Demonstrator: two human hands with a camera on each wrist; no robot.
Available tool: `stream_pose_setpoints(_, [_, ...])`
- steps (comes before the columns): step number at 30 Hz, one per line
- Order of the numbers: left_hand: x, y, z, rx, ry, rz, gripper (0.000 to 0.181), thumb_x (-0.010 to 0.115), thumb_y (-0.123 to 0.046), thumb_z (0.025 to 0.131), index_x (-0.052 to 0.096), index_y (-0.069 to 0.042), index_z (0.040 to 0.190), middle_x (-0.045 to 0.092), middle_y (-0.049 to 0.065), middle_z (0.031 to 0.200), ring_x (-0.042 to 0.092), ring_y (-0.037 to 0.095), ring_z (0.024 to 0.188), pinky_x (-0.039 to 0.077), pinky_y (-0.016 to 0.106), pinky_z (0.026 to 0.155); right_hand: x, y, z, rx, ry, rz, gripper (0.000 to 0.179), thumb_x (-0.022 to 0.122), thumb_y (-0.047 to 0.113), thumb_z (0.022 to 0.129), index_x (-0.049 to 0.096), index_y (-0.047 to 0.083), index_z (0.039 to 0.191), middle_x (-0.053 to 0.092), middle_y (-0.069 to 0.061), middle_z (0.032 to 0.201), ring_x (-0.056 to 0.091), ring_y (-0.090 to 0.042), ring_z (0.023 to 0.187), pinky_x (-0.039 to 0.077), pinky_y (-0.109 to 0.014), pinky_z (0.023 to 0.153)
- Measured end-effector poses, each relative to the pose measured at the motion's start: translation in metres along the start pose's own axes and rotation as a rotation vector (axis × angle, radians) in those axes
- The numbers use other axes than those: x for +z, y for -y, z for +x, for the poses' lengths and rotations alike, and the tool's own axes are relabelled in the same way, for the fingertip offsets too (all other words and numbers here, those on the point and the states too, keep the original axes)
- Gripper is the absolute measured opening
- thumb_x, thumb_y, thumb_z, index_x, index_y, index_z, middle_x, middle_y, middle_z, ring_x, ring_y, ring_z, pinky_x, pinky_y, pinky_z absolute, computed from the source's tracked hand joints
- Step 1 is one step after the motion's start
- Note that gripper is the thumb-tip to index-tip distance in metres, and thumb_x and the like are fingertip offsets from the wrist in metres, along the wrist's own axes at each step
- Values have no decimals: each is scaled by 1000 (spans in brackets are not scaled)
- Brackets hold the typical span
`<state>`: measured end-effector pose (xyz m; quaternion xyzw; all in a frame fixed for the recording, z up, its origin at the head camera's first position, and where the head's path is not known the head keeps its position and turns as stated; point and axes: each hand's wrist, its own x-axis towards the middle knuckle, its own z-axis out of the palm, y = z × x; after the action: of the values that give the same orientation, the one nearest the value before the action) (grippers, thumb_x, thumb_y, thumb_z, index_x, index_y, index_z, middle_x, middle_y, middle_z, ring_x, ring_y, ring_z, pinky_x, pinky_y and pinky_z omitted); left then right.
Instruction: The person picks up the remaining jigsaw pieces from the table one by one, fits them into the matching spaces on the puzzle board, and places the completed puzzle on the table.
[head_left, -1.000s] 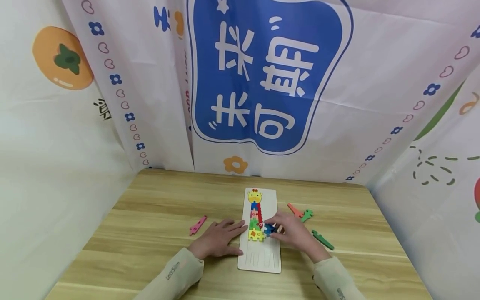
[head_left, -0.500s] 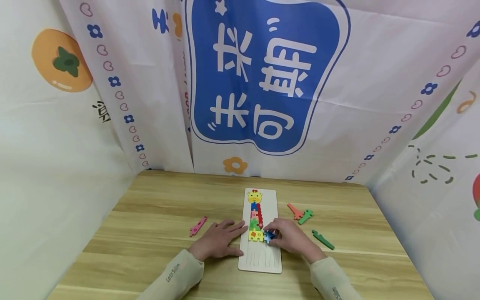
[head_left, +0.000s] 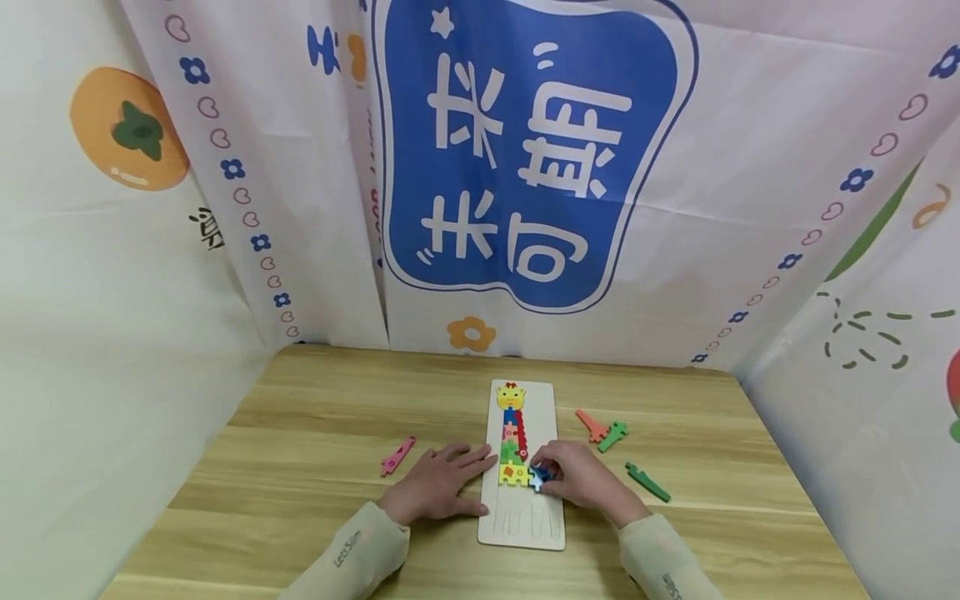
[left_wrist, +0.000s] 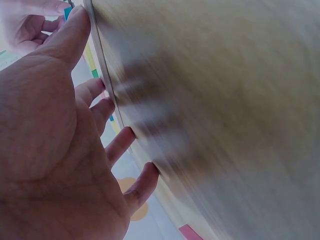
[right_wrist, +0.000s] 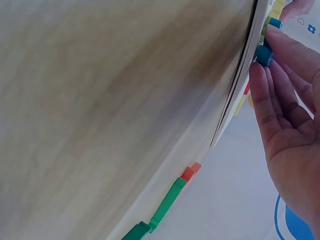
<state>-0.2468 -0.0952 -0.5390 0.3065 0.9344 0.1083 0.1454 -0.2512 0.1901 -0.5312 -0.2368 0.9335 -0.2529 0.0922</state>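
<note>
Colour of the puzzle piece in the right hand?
Blue: the puzzle piece shows best in the right wrist view; head view has glare.

1 board (head_left: 540, 417), 1 held piece (head_left: 537, 478) — 4 loose pieces (head_left: 647, 482), 1 table (head_left: 315, 467).

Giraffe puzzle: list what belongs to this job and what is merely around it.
Belong: white board; fitted giraffe pieces; blue piece, pinched by the right hand; probably also the loose pink piece, orange piece, light green piece and dark green piece.
Only surroundings: wooden table; printed cloth.
</note>
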Motion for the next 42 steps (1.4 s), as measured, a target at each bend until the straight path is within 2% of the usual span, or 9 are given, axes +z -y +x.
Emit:
stream_pose_setpoints(19, [1,-2,-2,-9,13,-9,81,57,-71,94,32,-37,163,28,-14,170,30,29,155,30,66,119,4,-1,-1,-21,2,3,28,87,16,85,78,17,112,64,9,91,55,-5,79,51,-21,72])
stream_pose_setpoints(27, [2,-1,-2,-4,9,2,81,56,-72,94,31,-37,163,28,-15,170,31,28,154,30,66,119,4,0,-1,1,-4,5,26,87,16,84,78,16,109,62,9,90,54,-6,79,50,-21,71])
stream_pose_setpoints(42, [1,-1,-1,-11,13,28,81,54,-73,94,29,-39,163,26,-17,170,30,27,155,30,65,120,3,-2,0,-11,-15,10,26,87,16,85,78,15,109,63,8,92,57,-6,81,52,-21,73])
